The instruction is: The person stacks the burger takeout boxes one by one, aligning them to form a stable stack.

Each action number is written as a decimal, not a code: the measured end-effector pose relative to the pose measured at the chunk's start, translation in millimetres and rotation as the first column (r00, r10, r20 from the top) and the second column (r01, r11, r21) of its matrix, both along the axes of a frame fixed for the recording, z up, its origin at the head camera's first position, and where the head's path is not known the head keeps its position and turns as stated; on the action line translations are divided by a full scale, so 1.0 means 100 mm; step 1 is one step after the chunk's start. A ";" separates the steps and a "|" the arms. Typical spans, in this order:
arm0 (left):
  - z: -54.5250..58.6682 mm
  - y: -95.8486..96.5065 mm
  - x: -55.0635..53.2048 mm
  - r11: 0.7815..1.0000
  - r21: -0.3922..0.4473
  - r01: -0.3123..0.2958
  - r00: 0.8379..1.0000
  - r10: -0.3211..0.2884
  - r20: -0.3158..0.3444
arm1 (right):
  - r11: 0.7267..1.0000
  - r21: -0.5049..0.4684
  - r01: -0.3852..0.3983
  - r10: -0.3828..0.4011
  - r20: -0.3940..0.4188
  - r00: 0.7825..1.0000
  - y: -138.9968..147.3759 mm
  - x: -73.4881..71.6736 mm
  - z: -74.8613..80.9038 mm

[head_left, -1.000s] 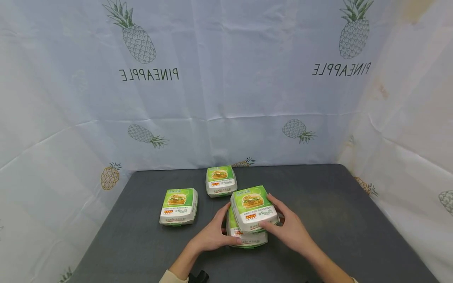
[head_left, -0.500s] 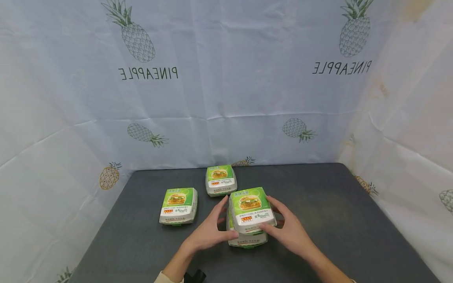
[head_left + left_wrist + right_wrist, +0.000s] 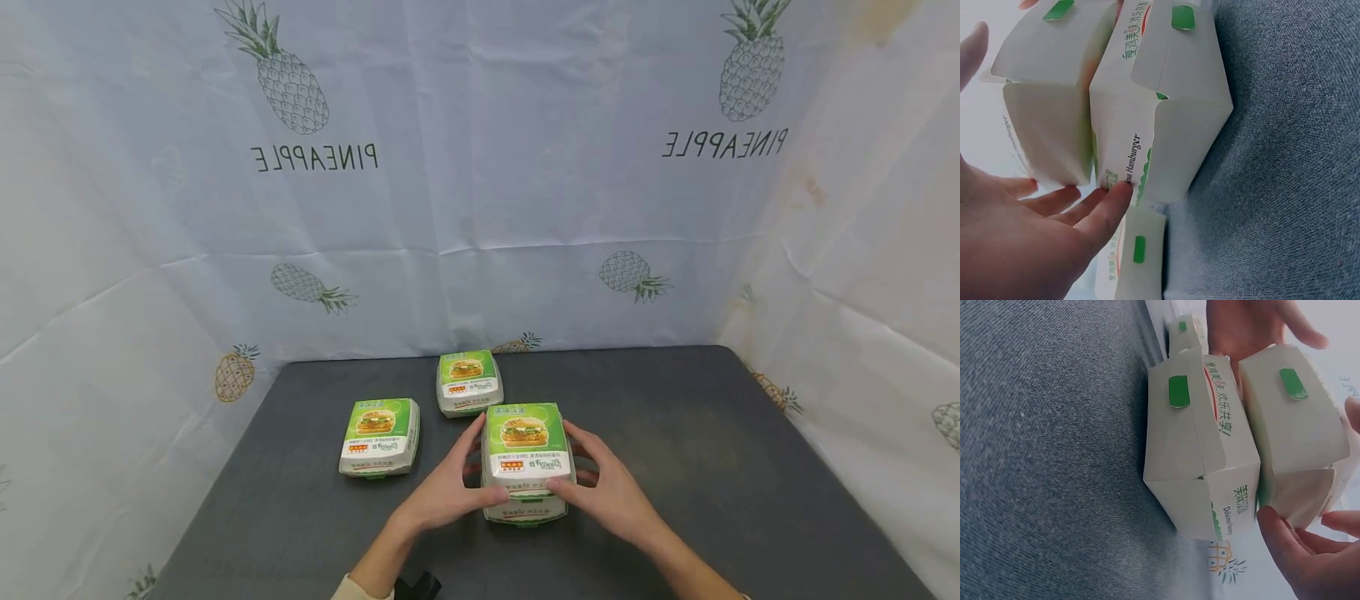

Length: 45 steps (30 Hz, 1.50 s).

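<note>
Two hamburger boxes with green-and-white lids are stacked at the table's front middle. The upper hamburger box (image 3: 525, 442) covers most of the lower hamburger box (image 3: 525, 510), whose white front shows beneath it. My right hand (image 3: 611, 487) holds the upper box, thumb at its front right corner and fingers along the right side. On the left side, my left hand (image 3: 447, 487) has its fingers extended against the stack. In the left wrist view, fingertips (image 3: 1124, 190) touch the lower box's side while the thumb stands away from the cardboard.
Another hamburger box (image 3: 380, 437) lies to the left, and one more hamburger box (image 3: 469, 383) stands behind the stack near the back edge. The dark grey table (image 3: 697, 467) is enclosed by a pale pineapple-print cloth (image 3: 510, 183).
The upper box has turned from tilted to square and shifted slightly left and toward me, lining up over the lower one. My left hand has loosened from the lower box.
</note>
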State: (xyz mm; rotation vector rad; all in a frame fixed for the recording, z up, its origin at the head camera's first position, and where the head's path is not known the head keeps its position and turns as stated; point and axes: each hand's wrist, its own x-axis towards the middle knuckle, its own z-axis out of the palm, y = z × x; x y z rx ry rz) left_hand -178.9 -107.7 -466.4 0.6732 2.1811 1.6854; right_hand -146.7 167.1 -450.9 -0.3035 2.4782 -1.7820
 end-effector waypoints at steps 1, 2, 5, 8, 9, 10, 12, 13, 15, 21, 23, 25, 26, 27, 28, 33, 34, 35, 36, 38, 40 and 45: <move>0.00 0.00 0.00 1.000 0.003 0.001 1.000 -0.001 -0.001 | 1.000 -0.001 0.000 0.000 -0.001 1.000 0.00 0.00 -0.01; 0.00 0.01 0.01 1.000 0.004 0.002 1.000 -0.002 -0.002 | 1.000 -0.004 -0.001 0.001 -0.001 1.000 0.00 0.00 -0.01; 0.01 0.01 0.02 1.000 0.004 -0.006 1.000 0.006 -0.004 | 1.000 -0.022 -0.007 0.007 0.001 1.000 0.00 0.00 -0.03; 0.01 0.01 0.02 1.000 -0.005 -0.021 1.000 0.021 -0.007 | 0.999 -0.035 -0.015 0.015 -0.001 1.000 -0.01 0.00 -0.04; 0.01 0.01 0.02 1.000 -0.006 -0.023 1.000 0.023 -0.008 | 0.999 -0.038 -0.016 0.016 -0.002 1.000 -0.02 0.00 -0.05; 0.01 0.01 0.02 1.000 -0.008 -0.024 1.000 0.024 -0.008 | 0.999 -0.040 -0.016 0.016 -0.002 1.000 -0.02 0.00 -0.05; 0.01 0.01 0.02 1.000 -0.010 -0.021 1.000 0.021 -0.007 | 0.999 -0.044 -0.016 0.016 0.000 1.000 -0.02 0.00 -0.06; 0.00 0.01 0.02 1.000 -0.011 -0.019 1.000 0.019 -0.006 | 0.999 -0.045 -0.014 0.014 0.002 1.000 -0.02 0.00 -0.06; 0.01 0.00 0.02 1.000 -0.011 -0.015 1.000 0.015 -0.005 | 0.999 -0.046 -0.014 0.014 0.006 1.000 -0.02 0.01 -0.05; 0.02 0.00 0.02 1.000 -0.008 -0.012 1.000 0.012 -0.003 | 0.998 -0.056 -0.027 0.027 -0.002 1.000 -0.01 0.02 -0.04; 0.03 0.00 0.03 1.000 -0.005 -0.010 1.000 0.010 -0.001 | 0.998 -0.062 -0.032 0.032 -0.007 0.999 0.00 0.02 -0.04; 0.04 0.00 0.03 1.000 -0.004 -0.005 1.000 0.005 0.002 | 0.997 -0.065 -0.036 0.035 -0.012 0.999 0.00 0.03 -0.04; 0.05 -0.01 0.04 1.000 -0.007 -0.004 1.000 0.004 0.002 | 0.997 -0.066 -0.037 0.037 -0.013 0.999 0.00 0.03 -0.04; 0.06 -0.02 0.04 1.000 -0.014 -0.005 1.000 0.005 0.002 | 0.997 -0.066 -0.038 0.037 -0.014 0.999 0.00 0.03 -0.04; 0.07 -0.03 0.04 1.000 -0.023 -0.005 1.000 0.005 0.002 | 0.997 -0.064 -0.037 0.036 -0.014 0.999 0.00 0.03 -0.04; 0.19 -0.16 0.04 0.996 -0.084 -0.037 0.999 0.035 -0.026 | 0.998 -0.050 -0.029 0.028 -0.011 1.000 -0.01 0.03 -0.03; 0.22 -0.19 0.03 0.995 -0.090 -0.049 0.998 0.046 -0.036 | 0.998 -0.049 -0.027 0.026 -0.010 1.000 -0.01 0.03 -0.02; 0.25 -0.22 0.02 0.993 -0.095 -0.062 0.997 0.058 -0.050 | 0.998 -0.050 -0.026 0.026 -0.008 1.000 -0.01 0.03 -0.02; 0.27 -0.25 0.01 0.992 -0.099 -0.077 0.995 0.071 -0.064 | 0.998 -0.052 -0.027 0.027 -0.007 1.000 -0.01 0.02 -0.02; 0.31 -0.28 -0.02 0.987 -0.104 -0.120 0.989 0.110 -0.098 | 0.998 -0.057 -0.031 0.030 -0.006 1.000 -0.01 0.02 -0.02; 0.34 -0.29 -0.07 0.977 -0.110 -0.181 0.977 0.165 -0.138 | 0.997 -0.063 -0.039 0.039 -0.007 0.999 -0.01 0.01 -0.01; 0.37 -0.25 -0.20 0.927 -0.167 -0.337 0.928 0.296 -0.228 | 0.997 -0.065 -0.047 0.047 -0.001 0.999 0.00 0.01 -0.02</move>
